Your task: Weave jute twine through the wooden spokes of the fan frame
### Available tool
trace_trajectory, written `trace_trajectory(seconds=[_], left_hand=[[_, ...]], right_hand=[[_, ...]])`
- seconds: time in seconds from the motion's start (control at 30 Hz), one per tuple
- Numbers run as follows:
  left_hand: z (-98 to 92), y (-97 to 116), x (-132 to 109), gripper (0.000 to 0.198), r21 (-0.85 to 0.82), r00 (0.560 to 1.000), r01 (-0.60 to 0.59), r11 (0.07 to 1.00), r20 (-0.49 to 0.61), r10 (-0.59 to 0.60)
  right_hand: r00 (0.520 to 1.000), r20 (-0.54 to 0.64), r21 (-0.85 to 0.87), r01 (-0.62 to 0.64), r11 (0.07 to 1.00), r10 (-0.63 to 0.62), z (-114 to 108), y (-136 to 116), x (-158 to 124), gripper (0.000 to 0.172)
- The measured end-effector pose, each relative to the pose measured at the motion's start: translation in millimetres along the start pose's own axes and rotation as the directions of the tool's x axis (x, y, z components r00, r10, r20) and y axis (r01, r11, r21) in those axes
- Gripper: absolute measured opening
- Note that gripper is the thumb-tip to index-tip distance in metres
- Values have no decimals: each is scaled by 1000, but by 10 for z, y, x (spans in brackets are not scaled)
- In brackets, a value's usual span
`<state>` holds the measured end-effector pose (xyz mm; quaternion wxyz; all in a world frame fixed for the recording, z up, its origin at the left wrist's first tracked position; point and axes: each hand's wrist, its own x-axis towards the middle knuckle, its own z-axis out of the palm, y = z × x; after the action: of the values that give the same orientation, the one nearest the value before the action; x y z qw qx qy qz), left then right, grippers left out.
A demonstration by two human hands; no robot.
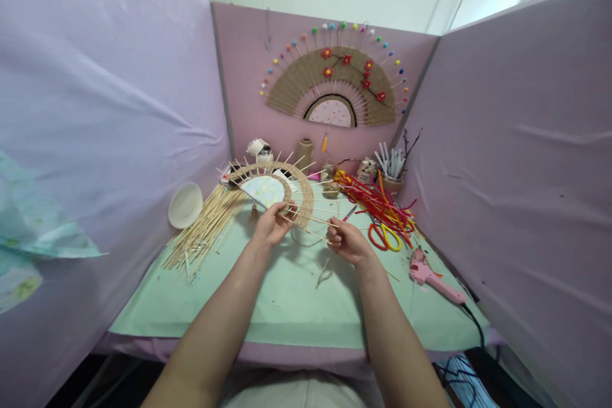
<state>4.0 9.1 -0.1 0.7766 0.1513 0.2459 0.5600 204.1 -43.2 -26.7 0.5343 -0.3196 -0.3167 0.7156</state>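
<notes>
A half-round fan frame (307,199) of thin sticks with twine woven through them is held above the table, tilted. Its centre is a pale floral half-disc (264,191) with a brown rim. My left hand (274,224) is closed on the fan's lower inner edge, thumb on top. At the fan's right end, my right hand (348,241) is closed, fingers pinched around twine near the stick tips; the exact grip is partly hidden. Loose twine (325,274) hangs below the fan onto the green tabletop.
Bundled sticks (205,226) and a white bowl (185,205) lie left. Scissors (385,237), red and yellow pipe cleaners (373,201) and a pink glue gun (435,280) lie right. A finished fan (329,86) hangs on the back panel; jars stand below it.
</notes>
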Motion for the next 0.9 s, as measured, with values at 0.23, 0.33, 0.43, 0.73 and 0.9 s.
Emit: trace_trajectory(seconds=[0.23,0.33,0.43,0.73,0.9], left_hand=[[2,23,3,13,-9,999,-37,999,-36,37],[3,20,2,13,-11,996,-65,998,-67,64],[1,7,3,12,-10,992,-85,996,-96,83],[3,-4,-2,13,6,993,-51,999,-105,51],[15,-7,-11,13,8,992,-48,999,-116,49]], right_hand=[[991,-104,66,94,993,-87,13,4,16,30],[969,-190,16,166,986,-160,5,9,35,31],[941,-248,-73,217,973,-228,-8,10,50,32],[905,-233,-168,324,931,-357,8,-32,15,32],[878,-270,-152,365,918,-394,30,-80,-10,31]])
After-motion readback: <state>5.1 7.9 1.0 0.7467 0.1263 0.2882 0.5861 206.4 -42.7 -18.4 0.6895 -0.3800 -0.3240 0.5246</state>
